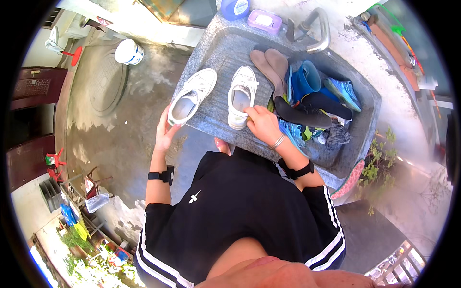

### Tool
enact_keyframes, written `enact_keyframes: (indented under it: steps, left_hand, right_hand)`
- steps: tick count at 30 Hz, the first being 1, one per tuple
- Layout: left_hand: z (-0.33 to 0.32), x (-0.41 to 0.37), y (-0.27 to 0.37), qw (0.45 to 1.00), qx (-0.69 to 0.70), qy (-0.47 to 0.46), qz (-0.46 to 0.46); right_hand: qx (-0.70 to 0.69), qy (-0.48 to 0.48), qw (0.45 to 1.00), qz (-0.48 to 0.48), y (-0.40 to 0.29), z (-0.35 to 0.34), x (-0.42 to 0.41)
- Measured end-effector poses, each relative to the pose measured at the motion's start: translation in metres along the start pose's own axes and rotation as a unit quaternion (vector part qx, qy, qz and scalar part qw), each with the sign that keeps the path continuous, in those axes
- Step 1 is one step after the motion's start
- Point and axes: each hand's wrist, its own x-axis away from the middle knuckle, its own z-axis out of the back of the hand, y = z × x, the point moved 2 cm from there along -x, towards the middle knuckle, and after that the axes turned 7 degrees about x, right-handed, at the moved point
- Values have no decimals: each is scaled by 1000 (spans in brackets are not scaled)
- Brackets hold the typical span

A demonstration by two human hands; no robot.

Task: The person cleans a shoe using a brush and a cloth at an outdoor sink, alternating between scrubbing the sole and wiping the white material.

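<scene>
Two white lace-up sneakers lie on the ribbed washboard part of a grey stone sink point(216, 124). My left hand point(166, 131) grips the heel of the left sneaker point(196, 93) at the sink's left edge. The fingers of my right hand point(263, 122) are on the heel side of the right sneaker point(243, 93). To the right, the basin holds brown insoles point(275, 68), a blue plastic cup or boot-like vessel point(306, 81), dark insoles point(302, 115), blue patterned shoes point(344, 93) and a dark grey knitted cloth piece point(338, 135).
A metal faucet point(320, 32) arches over the basin. A pink soap dish point(264, 21) and a blue-purple bottle point(235, 9) stand on the back rim. A pink checked cloth point(349, 180) hangs by the right corner. A white bucket point(129, 52) stands on the wet concrete floor at the left.
</scene>
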Motion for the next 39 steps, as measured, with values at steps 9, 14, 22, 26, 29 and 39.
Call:
enact_keyframes:
  steps: [9, 14, 22, 26, 29, 39]
  left_hand:
    - [-9, 8, 3, 998, -53, 12, 12]
    - [-11, 21, 7, 972, -209, 100, -48]
    - [-72, 12, 50, 804, -546, 48, -233]
    - [-90, 4, 59, 774, -612, 49, -155]
    - [-68, 0, 50, 776, -619, 63, -104]
    - [-32, 17, 26, 775, -579, 165, -192]
  right_hand:
    - [-42, -22, 999, 7, -21, -17, -19]
    - [-71, -21, 997, 14, -17, -17, -17]
    - [-92, -27, 995, 18, -12, -16, -17]
    - [-94, -37, 995, 20, -10, -16, -14]
    - [-104, -39, 994, 22, -9, -15, -13]
    - [-115, -44, 992, 41, -5, -18, -10]
